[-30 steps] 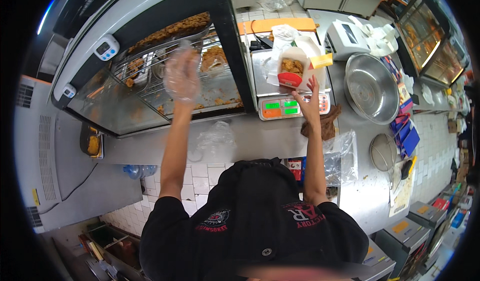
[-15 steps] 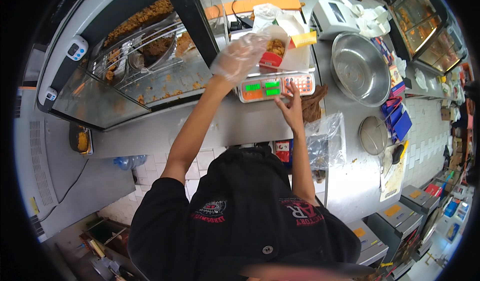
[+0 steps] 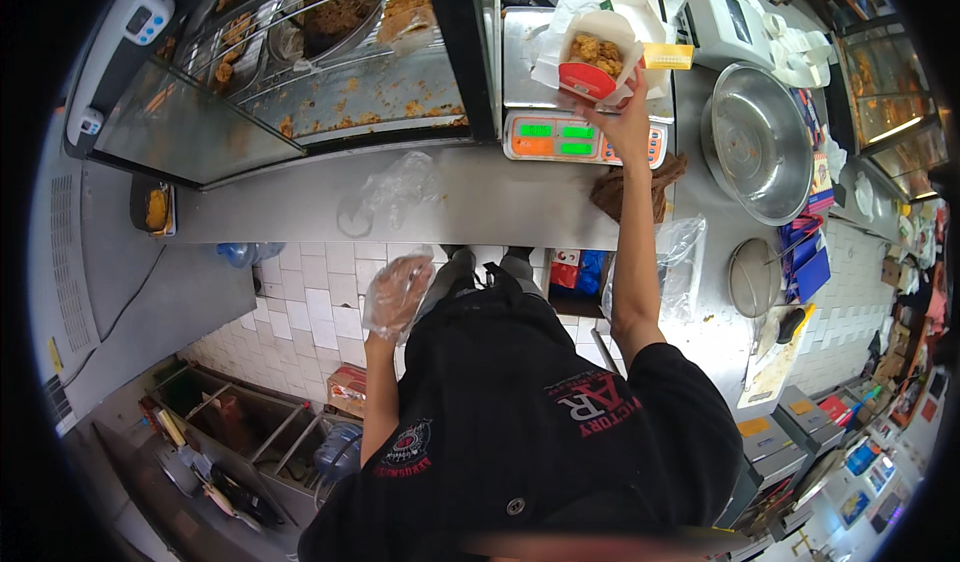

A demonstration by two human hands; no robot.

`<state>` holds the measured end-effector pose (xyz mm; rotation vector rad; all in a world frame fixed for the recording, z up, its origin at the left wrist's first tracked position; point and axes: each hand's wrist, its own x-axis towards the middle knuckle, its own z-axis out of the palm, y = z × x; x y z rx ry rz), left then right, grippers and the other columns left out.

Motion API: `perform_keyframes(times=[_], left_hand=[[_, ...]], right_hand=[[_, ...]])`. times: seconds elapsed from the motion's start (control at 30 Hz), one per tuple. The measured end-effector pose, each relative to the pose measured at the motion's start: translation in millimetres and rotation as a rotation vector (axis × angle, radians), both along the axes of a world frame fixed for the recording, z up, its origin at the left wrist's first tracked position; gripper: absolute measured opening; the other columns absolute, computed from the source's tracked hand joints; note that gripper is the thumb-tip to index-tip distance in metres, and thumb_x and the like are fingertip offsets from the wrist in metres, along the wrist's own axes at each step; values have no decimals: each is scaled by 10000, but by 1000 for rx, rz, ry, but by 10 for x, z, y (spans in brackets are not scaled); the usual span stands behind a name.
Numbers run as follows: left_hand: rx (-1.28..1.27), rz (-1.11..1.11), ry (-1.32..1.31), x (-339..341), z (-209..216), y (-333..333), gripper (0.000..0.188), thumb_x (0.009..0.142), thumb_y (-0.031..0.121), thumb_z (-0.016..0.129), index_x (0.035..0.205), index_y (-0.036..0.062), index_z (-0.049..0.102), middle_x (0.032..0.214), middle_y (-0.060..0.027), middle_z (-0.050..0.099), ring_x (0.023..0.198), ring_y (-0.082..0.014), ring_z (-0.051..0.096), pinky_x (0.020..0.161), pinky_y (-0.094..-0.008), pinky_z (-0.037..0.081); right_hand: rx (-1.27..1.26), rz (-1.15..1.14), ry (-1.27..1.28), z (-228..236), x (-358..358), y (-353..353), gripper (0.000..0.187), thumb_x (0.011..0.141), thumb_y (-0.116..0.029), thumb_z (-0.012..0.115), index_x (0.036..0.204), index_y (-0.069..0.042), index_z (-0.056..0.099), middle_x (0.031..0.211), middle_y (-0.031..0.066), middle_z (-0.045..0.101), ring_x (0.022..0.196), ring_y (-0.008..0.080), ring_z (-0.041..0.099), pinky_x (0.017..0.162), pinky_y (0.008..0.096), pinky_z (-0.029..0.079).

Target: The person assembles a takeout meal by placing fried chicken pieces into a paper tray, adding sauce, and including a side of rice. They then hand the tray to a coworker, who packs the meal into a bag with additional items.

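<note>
While your right hand [image 3: 628, 125] pinches the red box [image 3: 587, 81] at one o'clock, your left hand [image 3: 398, 292] hangs loosely spread near eight.

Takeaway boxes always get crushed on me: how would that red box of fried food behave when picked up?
The red box looks like thin, folded card, so it would probably flex if squeezed. Its top is open, with fried pieces showing, so those might spill if it tipped.
</note>
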<state>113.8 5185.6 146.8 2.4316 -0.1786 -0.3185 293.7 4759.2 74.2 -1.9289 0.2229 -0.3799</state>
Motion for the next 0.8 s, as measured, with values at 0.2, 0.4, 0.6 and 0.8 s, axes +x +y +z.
perform_keyframes(times=[0.2,0.4,0.6,0.8], left_hand=[[-102,28,-47,-373,-250,473,259,987,334,664,1111,120,740,1087,-132,738,945,-331,693,826,-438,538],[-111,97,-131,-586,-321,1241,233,989,306,671,1106,118,742,1085,-136,741,996,-339,699,866,-433,545],[-170,273,-96,-1195,-519,2689,232,979,277,691,1114,96,744,1059,-139,747,955,-348,718,832,-426,568],[-109,330,-99,-1341,-462,4129,283,974,345,700,1118,105,744,1068,-129,746,931,-310,711,830,-409,565]], right_hand=[[-14,144,-158,-5,420,-3,1181,657,-115,981,1520,-24,181,1378,158,533,1242,277,597,1031,401,541],[-153,62,-314,66,489,187,1045,694,-255,980,1467,-3,323,1359,174,561,1241,293,585,1060,413,500],[-179,-305,-90,1086,-449,961,797,814,-327,898,1437,3,526,1360,144,639,1195,236,632,1063,376,479],[-151,-87,-172,1826,-1492,2503,446,858,-199,850,1214,10,680,1206,107,712,1079,221,665,1000,369,497]])
